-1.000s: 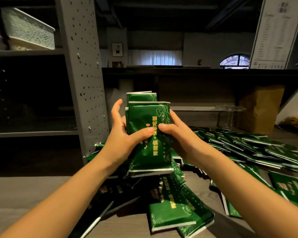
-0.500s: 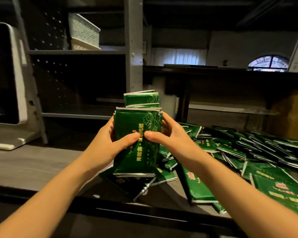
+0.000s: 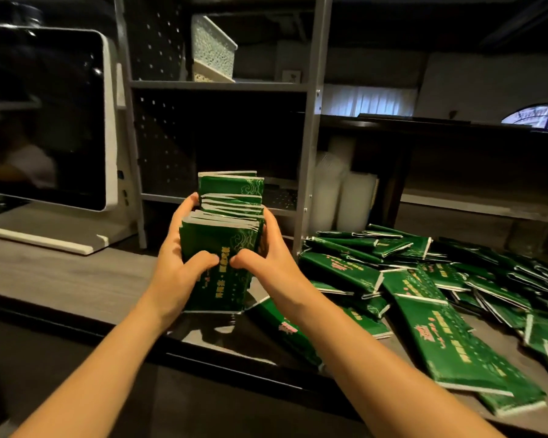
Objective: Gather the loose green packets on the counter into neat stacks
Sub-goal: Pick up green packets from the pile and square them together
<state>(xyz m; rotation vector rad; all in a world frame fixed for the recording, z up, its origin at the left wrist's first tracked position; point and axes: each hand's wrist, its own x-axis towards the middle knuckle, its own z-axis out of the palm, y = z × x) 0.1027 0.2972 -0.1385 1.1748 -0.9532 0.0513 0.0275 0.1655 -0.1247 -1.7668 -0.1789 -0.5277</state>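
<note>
Head view: both hands were on one upright bundle of green packets (image 3: 227,248), held over the near edge of the surface (image 3: 60,273), just left of the loose pile (image 3: 424,279). The left hand (image 3: 178,273) gripped the left side and the right hand (image 3: 268,267) the right. The fingers (image 3: 189,205) curled round the back and the thumbs met on the front face, so both were clamped on the bundle. Tops were staggered, with rear packets standing higher than front ones, so it wasn't square yet. Couldn't tell whether the bottom edge touched the surface. My read: the step in hand was squaring up. To do it well, ease the squeeze slightly and tap the bottom edge on the surface so the tall ones drop level. Then press the sides in to line up the long edges. The wrappers look slick, so too loose a grip would likely fan them out. Set the bundle down on the bare patch in front of the white-framed screen (image 3: 45,121), well apart from the pile.
</note>
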